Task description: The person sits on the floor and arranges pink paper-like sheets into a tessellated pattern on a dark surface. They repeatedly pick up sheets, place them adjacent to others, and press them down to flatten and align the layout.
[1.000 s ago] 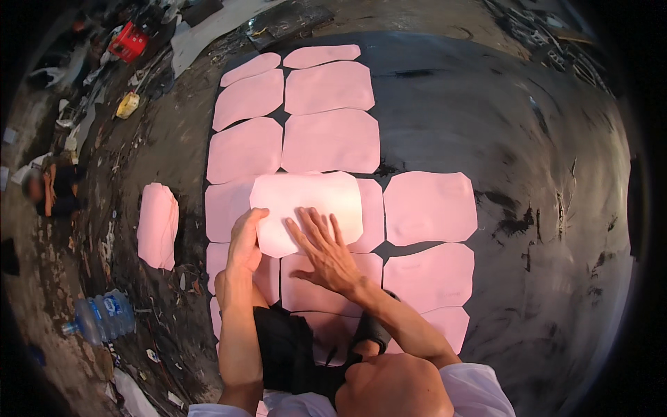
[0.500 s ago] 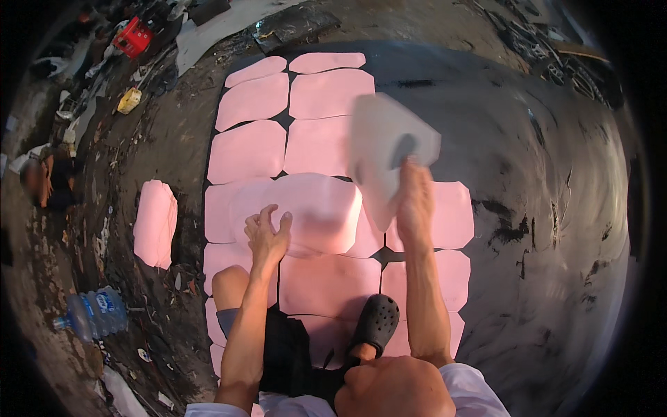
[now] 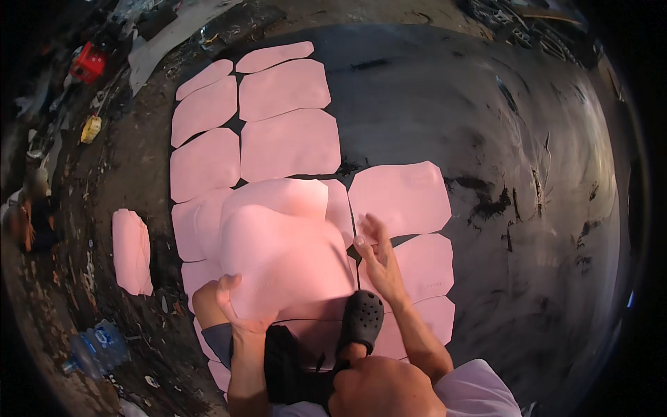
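Since half a second ago, we note that the right hand has come down from mid-air, where it held a pale sheet aloft, and now rests low beside the right edge of the lifted pink sheet. That sheet has come nearer the camera and now bulges upward over the laid rows. The left hand, earlier flat on the laid pieces, now grips the sheet's near left edge, fingers curled around it. The right hand shows fingers spread and extended at the sheet's right border; we cannot tell whether it pinches the edge or merely touches it.

We judge that the sheet is being handled over the grid and is not yet lying flat.

Materials: the pink sheets laid on the floor are thin, matte and flexible, cut as rounded-corner panels with slightly irregular outlines, set edge to edge with narrow dark gaps. The held one bends softly without creasing, like foam or rubber sheet. The floor is dark, stained and glossy in patches. A black perforated clog sits on the near sheets. A separate pink stack lies apart at left, with a clear plastic bottle nearer.
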Motion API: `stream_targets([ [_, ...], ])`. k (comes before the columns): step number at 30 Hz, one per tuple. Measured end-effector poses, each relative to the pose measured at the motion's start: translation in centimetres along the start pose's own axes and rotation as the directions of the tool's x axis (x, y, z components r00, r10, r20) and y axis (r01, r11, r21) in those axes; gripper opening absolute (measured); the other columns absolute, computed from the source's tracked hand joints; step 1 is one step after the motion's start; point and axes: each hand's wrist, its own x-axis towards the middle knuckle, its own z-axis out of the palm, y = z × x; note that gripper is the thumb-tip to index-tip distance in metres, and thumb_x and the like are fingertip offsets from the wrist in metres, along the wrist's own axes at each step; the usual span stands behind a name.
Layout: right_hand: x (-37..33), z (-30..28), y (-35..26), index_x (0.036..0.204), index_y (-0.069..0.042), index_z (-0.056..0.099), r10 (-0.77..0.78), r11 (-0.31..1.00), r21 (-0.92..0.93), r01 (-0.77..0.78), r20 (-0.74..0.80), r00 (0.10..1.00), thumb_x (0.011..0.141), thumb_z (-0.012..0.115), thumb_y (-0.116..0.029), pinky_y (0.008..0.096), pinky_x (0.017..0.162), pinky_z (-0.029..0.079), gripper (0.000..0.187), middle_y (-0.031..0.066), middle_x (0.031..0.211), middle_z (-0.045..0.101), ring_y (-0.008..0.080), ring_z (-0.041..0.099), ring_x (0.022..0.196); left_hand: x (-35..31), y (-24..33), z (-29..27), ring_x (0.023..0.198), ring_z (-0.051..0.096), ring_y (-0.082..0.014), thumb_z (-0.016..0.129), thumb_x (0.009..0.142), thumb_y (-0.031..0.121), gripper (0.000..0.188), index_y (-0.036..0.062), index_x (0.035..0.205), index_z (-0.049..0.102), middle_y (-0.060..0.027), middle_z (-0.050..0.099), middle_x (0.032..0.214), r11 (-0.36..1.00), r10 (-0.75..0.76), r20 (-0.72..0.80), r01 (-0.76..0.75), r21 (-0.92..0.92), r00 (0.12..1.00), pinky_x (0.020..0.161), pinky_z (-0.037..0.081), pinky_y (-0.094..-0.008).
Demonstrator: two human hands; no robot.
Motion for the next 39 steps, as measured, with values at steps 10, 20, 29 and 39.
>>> stream_targets([
  [10, 0.4, -11.7, -0.7, 0.170, 0.001, 0.040, 0.272, 0.924, 0.188, -0.332, 0.284, 0.919, 0.110, 0.073, -0.016, 0.0308, 0.094, 0.060, 0.071, 0.0118, 0.136, 0.075, 0.0146, 0.073, 0.111, 2.4, -2.8, -2.3, 0.131, 0.070, -0.0299, 0.075, 0.102, 0.016, 0.060, -0.0007, 0.156, 0.055, -0.0179, 0.070, 0.146, 0.202, -0.052, -0.254, 0.259, 0.945, 0.966, 0.111, 0.054, -0.0417],
  [20, 19.3, -16.7, -12.1, 0.150, -0.004, 0.059, -0.449, 0.814, -0.460, 0.354, -0.112, 0.887, 0.105, 0.069, -0.006, 0.0301, 0.062, 0.054, 0.046, 0.0099, 0.093, 0.076, 0.0103, 0.064, 0.063, 25.2, -6.3, 11.6, 0.078, 0.071, -0.0130, 0.087, 0.095, 0.011, 0.043, -0.0047, 0.130, 0.068, -0.0096, 0.079, 0.101, 0.294, 0.273, 0.036, -0.119, 0.949, 0.961, 0.069, 0.060, -0.0283],
  [29, 28.5, -20.4, -6.4, 0.139, -0.007, 0.068, -0.366, 0.701, -0.641, 0.311, 0.051, 0.929, 0.103, 0.077, -0.016, 0.0378, 0.077, 0.059, 0.038, 0.0115, 0.097, 0.077, 0.0174, 0.075, 0.079, 31.7, -10.1, 6.6, 0.069, 0.071, -0.0114, 0.091, 0.086, 0.005, 0.042, -0.0065, 0.124, 0.079, -0.0097, 0.082, 0.091, 0.293, 0.322, -0.217, 0.121, 0.948, 0.921, 0.062, 0.058, -0.0265],
  [39, 29.1, -21.4, -5.5, 0.137, -0.010, 0.070, -0.357, 0.681, -0.671, 0.293, 0.044, 0.933, 0.103, 0.078, -0.021, 0.0367, 0.078, 0.059, 0.037, 0.0094, 0.100, 0.076, 0.0163, 0.074, 0.080, 31.9, -11.7, 5.3, 0.069, 0.070, -0.0103, 0.091, 0.086, 0.002, 0.052, -0.0053, 0.136, 0.076, -0.0068, 0.079, 0.087, 0.326, 0.361, -0.183, 0.060, 0.943, 0.915, 0.061, 0.056, -0.0256],
])
